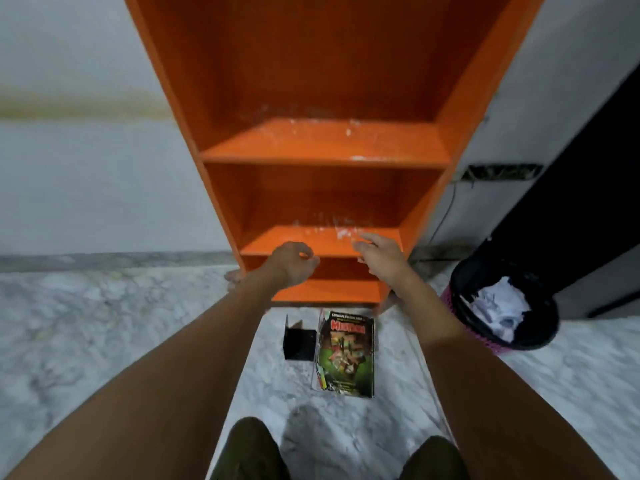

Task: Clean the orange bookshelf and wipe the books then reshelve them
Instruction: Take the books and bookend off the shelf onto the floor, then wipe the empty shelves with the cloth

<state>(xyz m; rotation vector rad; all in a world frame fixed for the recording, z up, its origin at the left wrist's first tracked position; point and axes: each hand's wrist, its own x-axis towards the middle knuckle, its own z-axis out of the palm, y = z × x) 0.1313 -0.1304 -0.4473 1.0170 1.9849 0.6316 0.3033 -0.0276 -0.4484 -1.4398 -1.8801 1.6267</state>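
The orange bookshelf (322, 147) stands against the wall with bare shelves that show white dust and specks. My left hand (294, 263) hovers in front of the lower shelf's front edge, fingers loosely curled, holding nothing. My right hand (379, 254) reaches toward the same shelf with relaxed fingers, its fingertips near a white dusty patch (344, 233). A stack of books (346, 355) with a green and black cover on top lies on the floor in front of the shelf.
A black bookend (298, 341) stands on the marble floor (121, 323) left of the books. A black mesh waste bin (505, 303) holding crumpled paper sits at the right. A dark cabinet or door (588, 202) rises behind it. My knees show at the bottom.
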